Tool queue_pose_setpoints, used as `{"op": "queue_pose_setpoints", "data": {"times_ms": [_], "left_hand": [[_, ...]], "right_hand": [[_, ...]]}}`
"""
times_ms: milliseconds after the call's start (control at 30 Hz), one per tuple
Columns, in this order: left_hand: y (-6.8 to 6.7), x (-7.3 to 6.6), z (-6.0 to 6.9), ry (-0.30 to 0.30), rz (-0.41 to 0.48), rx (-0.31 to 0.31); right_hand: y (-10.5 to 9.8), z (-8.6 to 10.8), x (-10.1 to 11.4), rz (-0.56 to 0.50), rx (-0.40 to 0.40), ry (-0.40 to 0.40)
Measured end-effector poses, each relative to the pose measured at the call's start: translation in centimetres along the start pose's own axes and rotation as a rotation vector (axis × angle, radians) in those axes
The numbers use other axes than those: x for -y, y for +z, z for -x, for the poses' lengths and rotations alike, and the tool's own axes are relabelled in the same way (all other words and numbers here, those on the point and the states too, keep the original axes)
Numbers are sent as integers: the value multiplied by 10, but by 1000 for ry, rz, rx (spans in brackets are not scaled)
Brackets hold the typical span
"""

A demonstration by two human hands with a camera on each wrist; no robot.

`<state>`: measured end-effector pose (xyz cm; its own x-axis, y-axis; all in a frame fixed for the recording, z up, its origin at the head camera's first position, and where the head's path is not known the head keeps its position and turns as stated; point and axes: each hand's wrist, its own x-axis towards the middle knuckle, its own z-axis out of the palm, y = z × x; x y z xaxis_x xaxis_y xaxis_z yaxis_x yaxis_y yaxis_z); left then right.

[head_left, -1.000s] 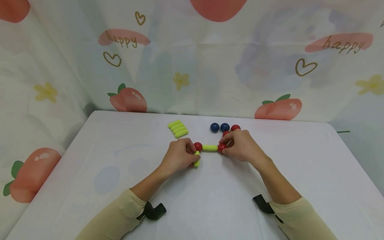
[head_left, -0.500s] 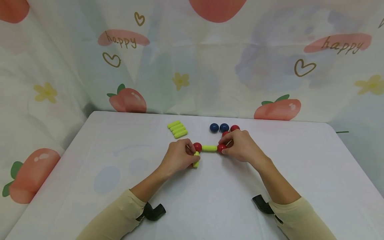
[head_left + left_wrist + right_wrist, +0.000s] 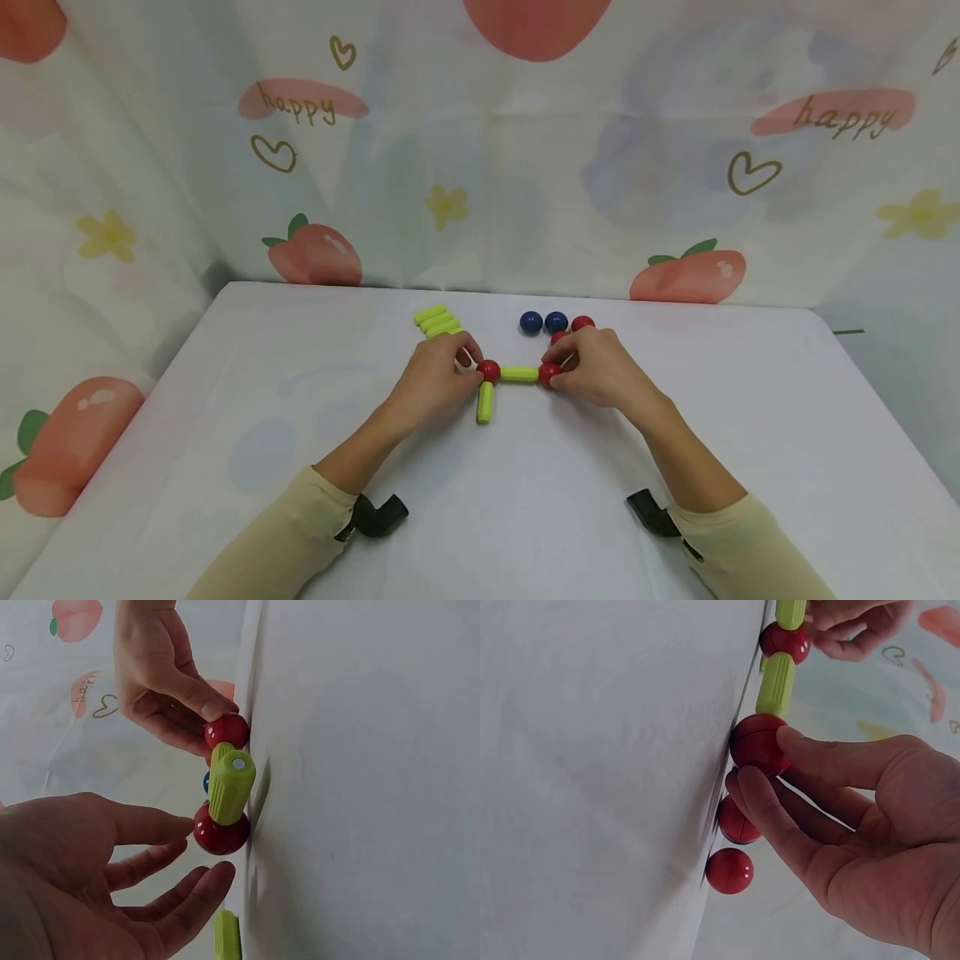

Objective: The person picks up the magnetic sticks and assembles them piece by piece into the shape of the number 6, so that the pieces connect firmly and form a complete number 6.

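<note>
My right hand pinches a red ball between thumb and fingers on the table. A yellow-green magnetic rod joins it to a second red ball on the left. From that left ball another yellow-green rod points toward me, its silver end showing in the left wrist view. My left hand is beside the left ball, the thumb tip at the ball's side and the other fingers spread apart from it.
Several loose yellow-green rods lie side by side behind my left hand. Two dark blue balls and two more red balls, one farther right, sit behind my right hand. The white table ends at a patterned cloth backdrop.
My left hand has let go of the near rod and shifted back and left, its fingers opening beside the left red ball. My right hand keeps its pinch. The head view has shifted slightly.
</note>
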<state>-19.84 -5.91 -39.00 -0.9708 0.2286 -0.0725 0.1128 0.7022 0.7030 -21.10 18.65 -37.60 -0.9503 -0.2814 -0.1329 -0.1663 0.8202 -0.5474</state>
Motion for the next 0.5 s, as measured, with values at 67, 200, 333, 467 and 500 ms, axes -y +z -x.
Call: {"op": "queue_pose_setpoints", "data": {"times_ms": [67, 200, 333, 467, 500], "left_hand": [[-1, 0, -5, 24, -11, 36], [-4, 1, -16, 52, 2, 120], [-7, 2, -23, 60, 12, 194], [-10, 4, -28, 105, -15, 249], [-10, 4, -29, 125, -18, 255]], "right_hand": [[1, 0, -1, 3, -1, -1], [1, 0, -1, 3, 0, -3], [1, 0, -1, -2, 7, -4], [0, 1, 0, -2, 6, 1], [-1, 1, 0, 0, 3, 2]]}}
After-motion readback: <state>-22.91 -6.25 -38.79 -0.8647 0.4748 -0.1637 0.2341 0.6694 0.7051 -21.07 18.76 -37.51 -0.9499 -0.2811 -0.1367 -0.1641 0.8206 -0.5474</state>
